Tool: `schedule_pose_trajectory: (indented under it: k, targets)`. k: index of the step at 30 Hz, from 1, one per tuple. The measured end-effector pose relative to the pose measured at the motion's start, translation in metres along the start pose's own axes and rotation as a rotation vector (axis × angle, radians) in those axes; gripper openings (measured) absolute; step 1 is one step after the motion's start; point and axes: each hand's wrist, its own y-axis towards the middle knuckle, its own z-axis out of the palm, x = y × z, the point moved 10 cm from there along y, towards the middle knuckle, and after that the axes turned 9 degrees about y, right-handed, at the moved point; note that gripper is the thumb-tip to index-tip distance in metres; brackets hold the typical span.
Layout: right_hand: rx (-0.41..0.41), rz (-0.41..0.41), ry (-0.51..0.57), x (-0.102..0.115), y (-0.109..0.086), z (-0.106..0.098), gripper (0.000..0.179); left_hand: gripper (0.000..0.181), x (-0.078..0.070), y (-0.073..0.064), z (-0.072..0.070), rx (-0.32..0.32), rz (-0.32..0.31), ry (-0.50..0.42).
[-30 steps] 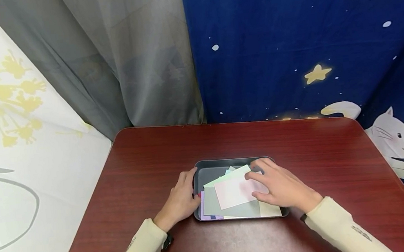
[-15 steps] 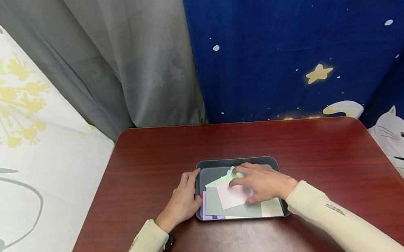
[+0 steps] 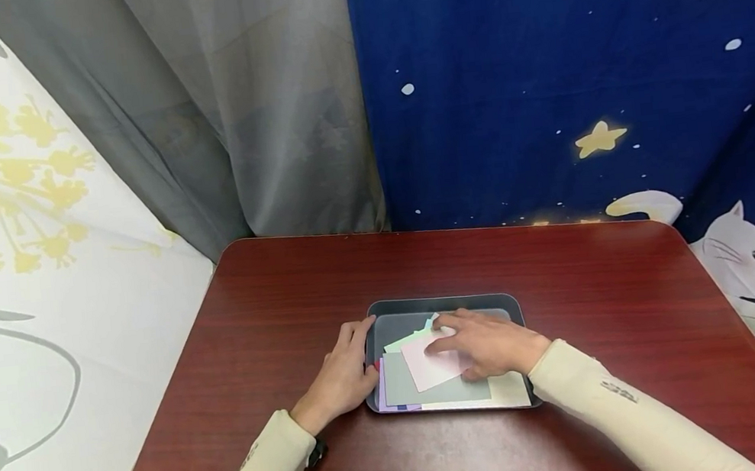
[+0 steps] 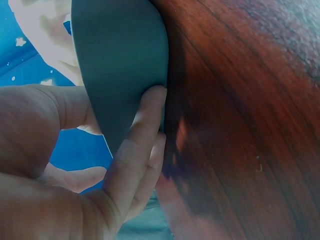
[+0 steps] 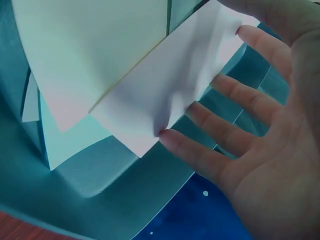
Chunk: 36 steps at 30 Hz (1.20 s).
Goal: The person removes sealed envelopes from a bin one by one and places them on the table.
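A dark grey rectangular tray (image 3: 450,302) lies on the table with several sheets of coloured paper in it. On top is a pink sheet (image 3: 422,365), above a grey-green sheet (image 3: 398,381). My left hand (image 3: 342,373) grips the tray's left side; in the left wrist view its fingers (image 4: 145,120) press the outer wall, and the thumb goes behind the rim. Over the papers, my right hand (image 3: 488,343) has its fingers spread. In the right wrist view its fingertips touch the edge of a pale pinkish sheet (image 5: 150,95). Part of the pink sheet is hidden by this hand.
Pale green (image 3: 397,345), purple (image 3: 382,398) and cream (image 3: 510,390) sheets show from under the upper ones. The reddish-brown table (image 3: 288,306) extends around the tray. Behind it hang a grey curtain (image 3: 296,121) and a blue star-patterned curtain (image 3: 474,102).
My right hand has moved left across the tray onto the papers. The pink sheet has turned a little, and the grey-green sheet has shifted slightly. The left hand keeps its place on the tray.
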Motion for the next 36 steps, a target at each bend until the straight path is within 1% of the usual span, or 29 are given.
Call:
schedule_pose_trajectory:
  k: [5, 17, 22, 27, 36]
  targets:
    - [-0.033, -0.026, -0.017, 0.002, 0.0, -0.002, 0.065, 0.082, -0.001, 0.0, 0.0, 0.001, 0.004, 0.0]
    - [-0.063, -0.028, -0.028, 0.003, -0.003, -0.004, 0.065, 0.082, -0.003, -0.001, 0.001, 0.008, -0.003, 0.0]
    - [-0.09, -0.044, -0.036, 0.005, -0.004, -0.008, 0.064, 0.082, -0.003, -0.001, 0.001, 0.004, -0.006, -0.001]
    - [-0.091, -0.043, -0.052, 0.005, -0.006, -0.013, 0.066, 0.082, 0.0, -0.002, 0.003, 0.013, -0.013, 0.003]
    - [-0.13, -0.071, -0.089, 0.002, -0.009, -0.027, 0.067, 0.082, 0.001, 0.0, 0.002, 0.021, -0.022, -0.001]
